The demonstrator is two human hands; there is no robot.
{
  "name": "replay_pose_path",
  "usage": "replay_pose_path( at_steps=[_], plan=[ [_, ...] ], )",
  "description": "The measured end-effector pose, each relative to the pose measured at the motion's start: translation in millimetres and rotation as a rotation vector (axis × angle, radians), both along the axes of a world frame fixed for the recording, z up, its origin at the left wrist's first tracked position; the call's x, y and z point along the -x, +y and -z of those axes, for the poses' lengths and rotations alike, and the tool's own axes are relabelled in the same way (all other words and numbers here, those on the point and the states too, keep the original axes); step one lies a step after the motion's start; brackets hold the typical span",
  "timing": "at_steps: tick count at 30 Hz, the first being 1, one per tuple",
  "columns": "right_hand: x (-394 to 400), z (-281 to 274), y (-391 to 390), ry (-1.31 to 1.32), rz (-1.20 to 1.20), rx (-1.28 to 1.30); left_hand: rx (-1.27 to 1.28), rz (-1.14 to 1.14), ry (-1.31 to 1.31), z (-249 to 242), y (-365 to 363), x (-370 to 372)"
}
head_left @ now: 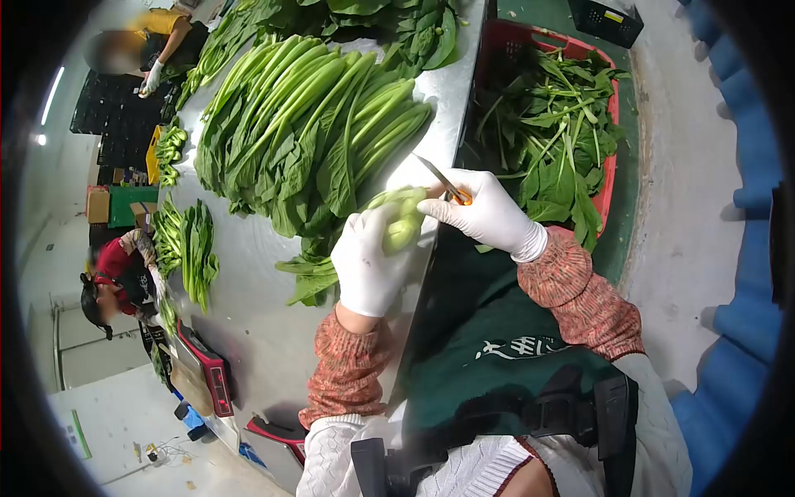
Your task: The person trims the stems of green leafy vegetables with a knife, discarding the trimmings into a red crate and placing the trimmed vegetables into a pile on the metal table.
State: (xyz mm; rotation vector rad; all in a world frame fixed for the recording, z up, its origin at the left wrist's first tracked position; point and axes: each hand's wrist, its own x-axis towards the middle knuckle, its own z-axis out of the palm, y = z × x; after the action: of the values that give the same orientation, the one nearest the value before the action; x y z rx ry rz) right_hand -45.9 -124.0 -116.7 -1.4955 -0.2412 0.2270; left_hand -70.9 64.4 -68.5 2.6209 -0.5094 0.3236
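My left hand (364,263), in a white glove, is closed around a bunch of leafy greens (402,234), its pale cut stem ends facing my right hand. The leaves of that bunch (310,278) trail out to the left over the metal table. In my right hand (489,214), also white-gloved, is a small knife (434,174) with an orange handle, its blade pointing up and left. The fingertips of the right hand are right at the stem ends. Just beyond both hands lies a large pile of leafy greens (306,132), stalks toward the upper right.
A red crate (611,141) of loose leaves and stalks stands to the right of the metal table (257,323). Smaller bunches (195,248) lie along the far side, near a red-edged scale (217,385). Two people (124,277) work across the table. A black crate (609,23) sits at upper right.
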Motion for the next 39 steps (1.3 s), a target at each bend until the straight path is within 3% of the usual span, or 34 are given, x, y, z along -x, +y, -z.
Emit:
replay_pose_path(
  at_steps=[4,7,19,20,23,25,27,29,31,35,39],
  plan=[
    [4,-1,-5,-0.071,0.104,-0.059,0.049,0.04,-0.023,-9,-5,-3],
    [13,-19,-23,-0.388,0.206,0.531,0.014,0.035,-0.024,-26,-15,-2],
    [13,-53,-98,-0.509,0.359,0.502,0.248,0.403,0.007,-77,-82,-29],
    [15,-59,-108,-0.479,0.393,0.573,0.283,0.407,0.016,-80,-88,-32],
    [-6,-5,-156,-0.206,0.577,1.149,0.38,0.417,0.039,-94,-101,-35],
    [-1,1,-172,-0.169,0.73,0.842,0.525,0.394,0.125,-98,-108,-46],
    [6,-15,-170,-0.19,0.699,0.729,0.659,0.288,0.376,-99,-105,-49],
    [2,-33,-165,-0.174,0.639,0.551,0.967,0.271,0.574,-106,-100,-56],
    [0,-33,-164,-0.178,0.629,0.52,1.209,0.385,0.544,-107,-90,-67],
    [-5,-21,-156,-0.106,0.585,0.433,1.715,0.255,0.546,-89,-46,-91],
    [-3,-10,-142,-0.05,0.475,0.415,1.866,0.08,0.513,-64,2,-101]
  ],
)
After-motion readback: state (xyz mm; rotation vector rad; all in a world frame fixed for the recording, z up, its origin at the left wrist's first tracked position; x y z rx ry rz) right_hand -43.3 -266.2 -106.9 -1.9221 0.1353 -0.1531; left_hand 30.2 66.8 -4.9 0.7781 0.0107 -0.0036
